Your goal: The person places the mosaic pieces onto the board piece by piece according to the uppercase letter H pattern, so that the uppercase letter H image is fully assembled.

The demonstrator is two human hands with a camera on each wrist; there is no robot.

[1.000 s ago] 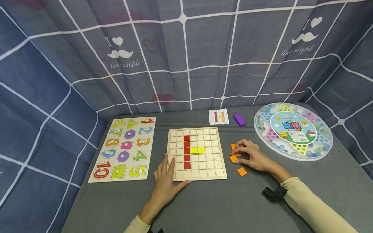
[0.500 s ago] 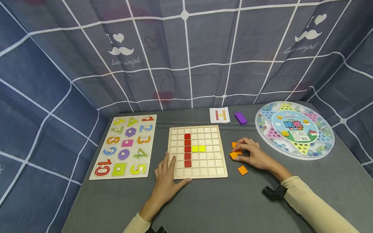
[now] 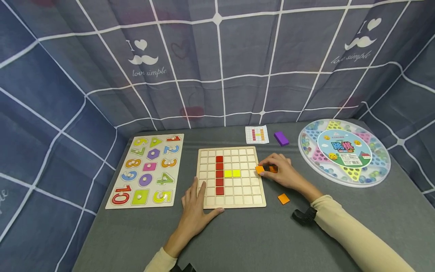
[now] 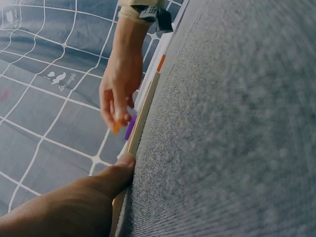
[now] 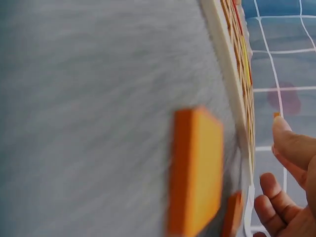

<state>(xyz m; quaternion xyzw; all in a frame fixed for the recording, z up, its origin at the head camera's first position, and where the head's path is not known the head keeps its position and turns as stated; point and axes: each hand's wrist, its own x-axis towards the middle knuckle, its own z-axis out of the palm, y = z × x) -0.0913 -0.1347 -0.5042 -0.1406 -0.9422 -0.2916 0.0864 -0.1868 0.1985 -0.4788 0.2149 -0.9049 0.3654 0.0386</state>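
My right hand [image 3: 281, 172] pinches an orange square tile [image 3: 259, 170] between thumb and fingertips, over the right edge of the wooden grid board [image 3: 238, 196]. In the left wrist view that orange tile [image 4: 117, 126] hangs from its fingers. On the board lie a column of red tiles [image 3: 219, 173] and two yellow tiles [image 3: 232, 173]. My left hand [image 3: 193, 211] rests at the board's lower left corner with fingers straight, the thumb along its near edge. Loose on the table is another orange tile [image 3: 283, 198]; more orange [image 3: 273, 169] shows partly behind the right hand.
A small pattern card [image 3: 256, 135] and a purple block [image 3: 281, 138] lie behind the board. To the left is a number-and-shape puzzle board [image 3: 144, 172]. A round game box [image 3: 344, 153] sits at right. A gridded curtain [image 3: 238, 64] encloses the grey table.
My right hand has moved left from the orange tiles, carrying one of them to the board's right edge. The left hand stays in place at the board.
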